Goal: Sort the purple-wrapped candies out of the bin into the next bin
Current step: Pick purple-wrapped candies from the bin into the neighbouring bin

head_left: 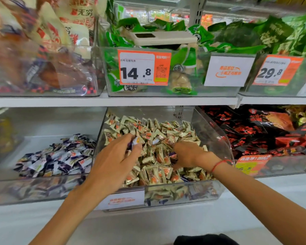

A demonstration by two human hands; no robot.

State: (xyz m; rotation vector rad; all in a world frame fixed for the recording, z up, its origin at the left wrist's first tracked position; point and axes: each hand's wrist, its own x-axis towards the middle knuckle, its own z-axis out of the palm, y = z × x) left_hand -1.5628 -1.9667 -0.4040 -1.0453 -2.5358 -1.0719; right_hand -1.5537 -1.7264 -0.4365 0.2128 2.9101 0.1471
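L hand [113, 156] pinches purple candy [135, 140] | R hand [187, 153] digs in beige candies [154, 167] | purple pile [55, 156] in next bin [34, 191]

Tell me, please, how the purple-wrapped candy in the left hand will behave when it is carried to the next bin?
The purple-wrapped candy looks small, so probably light. Its glossy wrapper may slip in the left hand.

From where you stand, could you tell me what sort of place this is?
Most likely a shop's snack aisle: clear bins on white shelves hold loose wrapped candies and bagged snacks, and orange price tags hang on the bin fronts.
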